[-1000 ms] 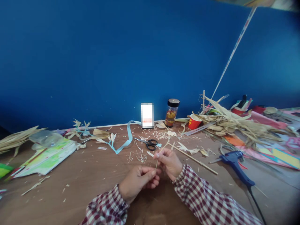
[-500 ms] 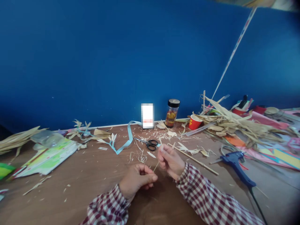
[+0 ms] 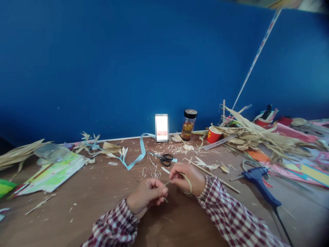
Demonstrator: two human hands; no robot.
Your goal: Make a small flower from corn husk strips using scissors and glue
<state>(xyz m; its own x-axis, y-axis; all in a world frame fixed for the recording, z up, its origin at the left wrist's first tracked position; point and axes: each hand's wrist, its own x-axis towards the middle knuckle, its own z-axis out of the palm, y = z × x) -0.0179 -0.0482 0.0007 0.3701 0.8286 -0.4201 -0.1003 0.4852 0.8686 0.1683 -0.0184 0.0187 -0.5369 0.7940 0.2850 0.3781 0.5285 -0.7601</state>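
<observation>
My left hand (image 3: 149, 195) and my right hand (image 3: 188, 178) are close together over the brown table, fingers pinched. Between them runs a thin pale-green strip (image 3: 189, 184), which looks like plant fibre. One end of it sits between my left thumb and forefinger, with a short tail below. The rest passes through my right fingertips and loops over the back of that hand. Just beyond the hands lie black-handled scissors (image 3: 164, 158), and a small white pointed husk piece (image 3: 166, 170) rests near my right fingertips.
A light-blue ribbon (image 3: 140, 157) curls left of the scissors. At the back stand a lidded jar (image 3: 189, 125) and a red paper cup (image 3: 214, 134). On the right are a heap of dry husks (image 3: 257, 133), a thin stick (image 3: 216, 176) and a blue glue gun (image 3: 262, 183). Scraps litter the table (image 3: 97, 206).
My right hand has turned palm-down and come lower toward the left hand. The strip, straight between the hands before, now loops over the right hand. My left hand shifted slightly left.
</observation>
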